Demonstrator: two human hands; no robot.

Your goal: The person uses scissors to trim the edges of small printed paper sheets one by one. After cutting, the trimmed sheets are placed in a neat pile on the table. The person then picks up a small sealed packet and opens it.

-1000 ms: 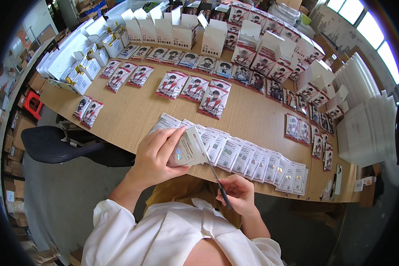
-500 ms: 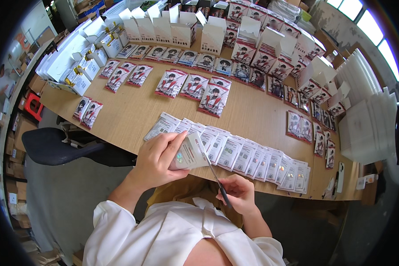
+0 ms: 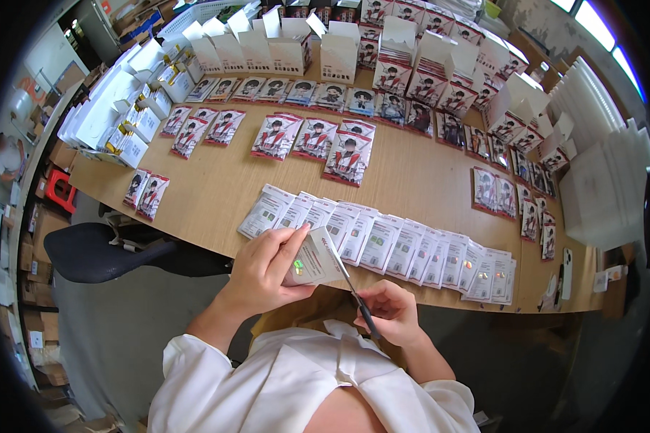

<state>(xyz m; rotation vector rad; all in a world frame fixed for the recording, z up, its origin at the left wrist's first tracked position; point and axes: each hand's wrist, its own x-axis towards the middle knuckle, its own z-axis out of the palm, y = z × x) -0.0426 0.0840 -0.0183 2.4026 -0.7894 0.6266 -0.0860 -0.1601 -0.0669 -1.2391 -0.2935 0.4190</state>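
Observation:
In the head view my left hand (image 3: pixel 269 270) grips a white packet (image 3: pixel 316 261) with a shiny hologram sticker, its fingers across the left side. The packet is tilted above the table's near edge. My right hand (image 3: pixel 390 312) is closed round a slim black-handled tool (image 3: pixel 366 317). Its long narrow metal part reaches up to the packet's right edge; whether it is a knife or scissors I cannot tell. Just beyond both hands, a row of overlapping white packets (image 3: pixel 380 244), several with hologram stickers, runs along the table's near side.
Red-and-white picture packets (image 3: pixel 315 137) lie in groups on the wooden table (image 3: pixel 227 184). Opened white boxes (image 3: pixel 289 55) line the back. Yellow-topped packets stand in white boxes (image 3: pixel 132 149) at left. Clear plastic trays (image 3: pixel 605 195) are stacked at right. A dark chair (image 3: pixel 94 249) stands at left.
The view has shifted slightly. My left hand and the packet sit a little lower, and the packet's tilt differs slightly. Both hands keep their hold.

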